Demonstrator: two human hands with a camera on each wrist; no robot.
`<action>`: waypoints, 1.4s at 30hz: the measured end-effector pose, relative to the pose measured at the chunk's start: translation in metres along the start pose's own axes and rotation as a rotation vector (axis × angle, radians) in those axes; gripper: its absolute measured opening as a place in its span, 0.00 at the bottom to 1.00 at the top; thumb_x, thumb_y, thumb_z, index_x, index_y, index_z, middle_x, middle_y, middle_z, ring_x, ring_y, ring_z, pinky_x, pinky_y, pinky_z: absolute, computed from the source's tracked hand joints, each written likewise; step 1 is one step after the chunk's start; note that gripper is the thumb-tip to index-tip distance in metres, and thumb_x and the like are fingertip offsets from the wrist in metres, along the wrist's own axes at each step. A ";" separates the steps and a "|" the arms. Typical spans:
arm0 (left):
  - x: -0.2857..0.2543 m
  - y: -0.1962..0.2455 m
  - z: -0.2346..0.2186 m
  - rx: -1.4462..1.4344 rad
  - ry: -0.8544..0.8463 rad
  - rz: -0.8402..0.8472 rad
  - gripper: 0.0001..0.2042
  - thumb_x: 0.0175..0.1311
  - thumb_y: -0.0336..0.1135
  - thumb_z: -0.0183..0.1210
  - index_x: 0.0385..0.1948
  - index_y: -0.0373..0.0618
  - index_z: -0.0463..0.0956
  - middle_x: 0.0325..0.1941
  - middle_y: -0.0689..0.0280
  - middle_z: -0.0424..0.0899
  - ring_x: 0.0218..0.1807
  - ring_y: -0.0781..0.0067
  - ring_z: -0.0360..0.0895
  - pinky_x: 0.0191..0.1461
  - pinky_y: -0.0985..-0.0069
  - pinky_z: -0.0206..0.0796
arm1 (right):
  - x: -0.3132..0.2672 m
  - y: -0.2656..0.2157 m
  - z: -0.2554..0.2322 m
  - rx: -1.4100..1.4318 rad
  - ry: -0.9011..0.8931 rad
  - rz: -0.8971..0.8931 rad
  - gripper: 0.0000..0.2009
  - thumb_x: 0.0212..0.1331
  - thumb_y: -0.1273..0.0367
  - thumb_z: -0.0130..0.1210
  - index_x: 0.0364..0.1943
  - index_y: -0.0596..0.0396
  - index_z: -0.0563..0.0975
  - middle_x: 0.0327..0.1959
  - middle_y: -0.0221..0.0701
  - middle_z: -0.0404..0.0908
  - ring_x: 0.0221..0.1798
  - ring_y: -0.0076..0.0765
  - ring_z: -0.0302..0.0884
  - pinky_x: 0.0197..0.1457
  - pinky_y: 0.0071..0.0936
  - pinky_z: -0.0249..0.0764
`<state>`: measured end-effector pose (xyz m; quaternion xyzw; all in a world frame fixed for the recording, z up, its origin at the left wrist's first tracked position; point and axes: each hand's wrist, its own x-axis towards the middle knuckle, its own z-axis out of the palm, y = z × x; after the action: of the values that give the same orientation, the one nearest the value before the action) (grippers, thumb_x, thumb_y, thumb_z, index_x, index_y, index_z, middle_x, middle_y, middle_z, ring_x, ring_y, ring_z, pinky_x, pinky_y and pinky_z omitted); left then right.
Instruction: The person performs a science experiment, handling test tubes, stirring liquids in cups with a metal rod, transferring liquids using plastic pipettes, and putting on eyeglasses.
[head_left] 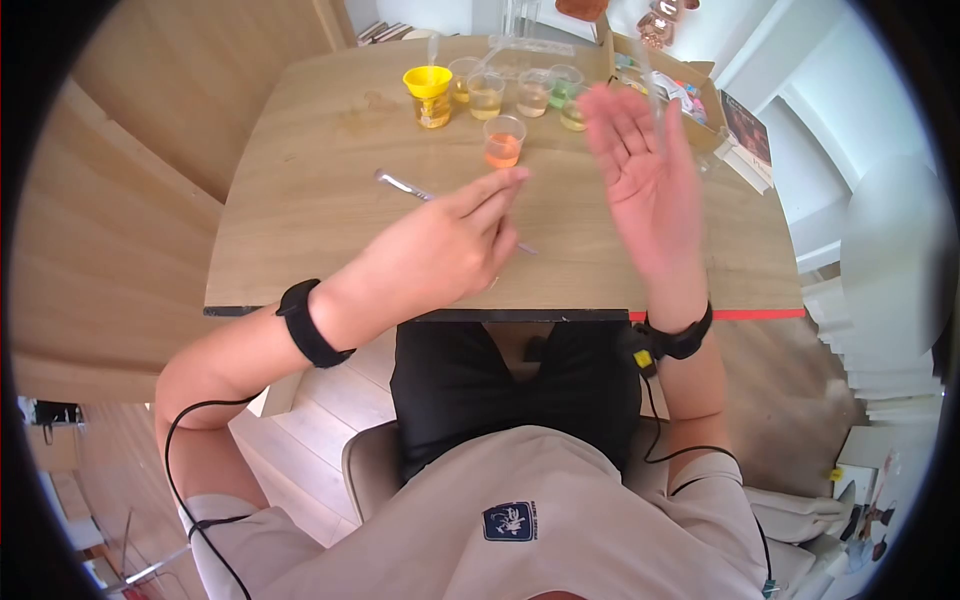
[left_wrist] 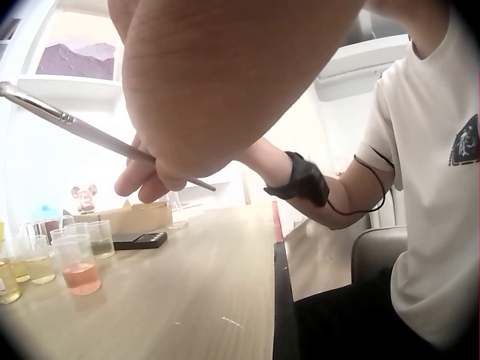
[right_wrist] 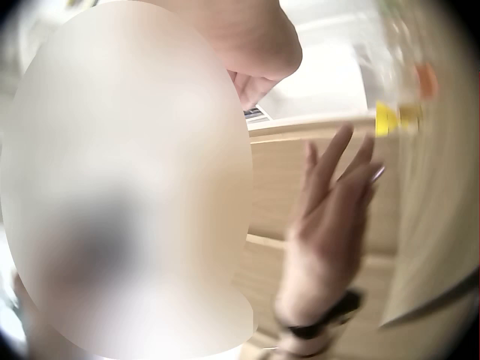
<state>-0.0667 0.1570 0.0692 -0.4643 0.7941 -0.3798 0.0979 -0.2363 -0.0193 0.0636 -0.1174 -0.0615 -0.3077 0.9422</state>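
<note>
Looks like you're at the brush-handling step, left hand point(head_left: 455, 245) grip clamped on the brush point(head_left: 402, 184) on the near side of the orange cup point(head_left: 503, 150), right hand point(head_left: 645, 190) fingers straight, so next probably just calls for steady hold imo.

A beige short-sleeved T-shirt point(head_left: 430, 510) is bearing a navy emblem point(head_left: 509, 521) above black trousers point(head_left: 455, 385); two black wrist straps point(head_left: 312, 325) are trailing thin black cables point(head_left: 168, 447), the right strap point(head_left: 688, 337) showing a yellow square point(head_left: 642, 357).
</note>
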 end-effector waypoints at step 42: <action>-0.016 -0.012 0.027 -0.283 -0.109 0.041 0.11 0.57 0.29 0.58 0.41 0.36 0.76 0.57 0.55 0.81 0.63 0.56 0.76 0.73 0.60 0.67 | 0.018 0.000 -0.015 -2.473 -0.454 -0.610 0.11 0.64 0.65 0.57 0.45 0.56 0.79 0.38 0.39 0.87 0.39 0.38 0.87 0.39 0.29 0.79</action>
<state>-0.0361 0.1530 0.0551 -0.4770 0.8425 -0.2365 0.0821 -0.2209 -0.0334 0.0526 -0.9363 0.0805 -0.3346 0.0697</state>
